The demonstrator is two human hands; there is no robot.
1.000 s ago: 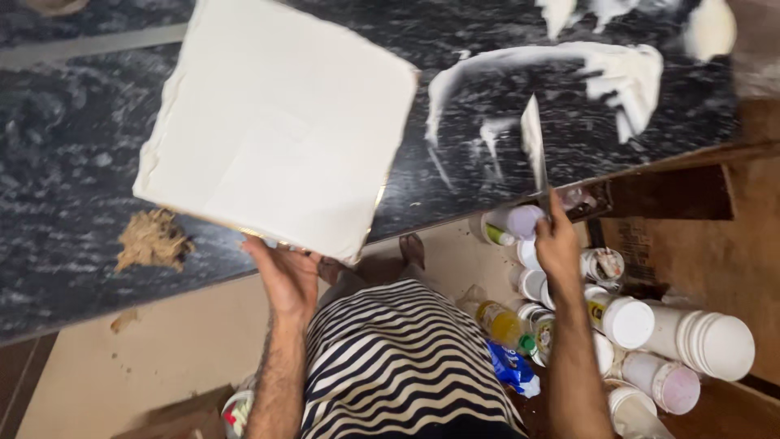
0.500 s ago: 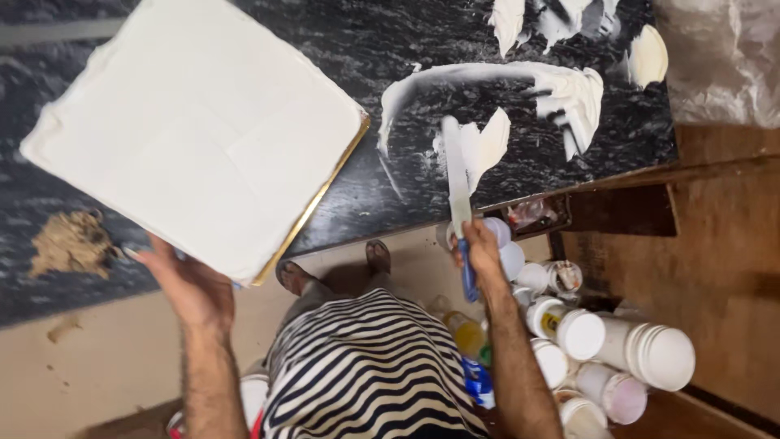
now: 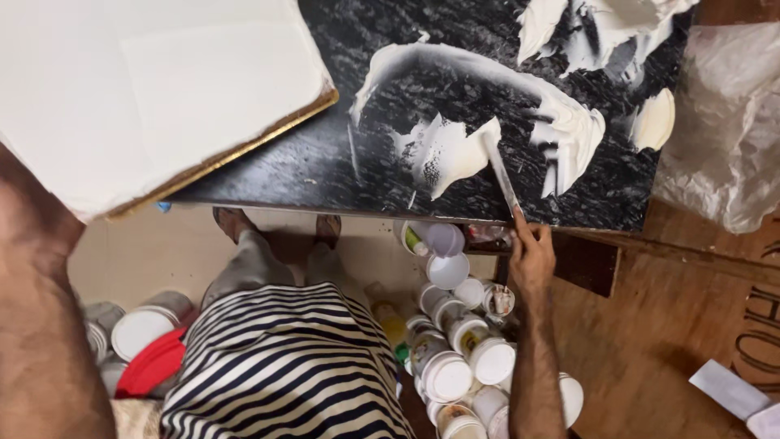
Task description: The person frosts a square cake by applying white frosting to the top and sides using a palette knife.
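Compared with half a second ago, our right hand (image 3: 532,260), closed around the palette knife (image 3: 502,172), has lowered the blade onto the white paste (image 3: 455,154) on the dark slab (image 3: 325,162). The white-coated board (image 3: 154,89) has swung up-left; our left hand is hidden beneath it, so we cannot tell its grip.

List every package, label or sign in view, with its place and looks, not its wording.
White-lidded round plastic jars: clustered on the floor under the dark slab's edge, some with coloured labels.
Clear crumpled plastic bag: right of the slab.
Dark stencilled lettering: on the brown board, far right.
No screens.
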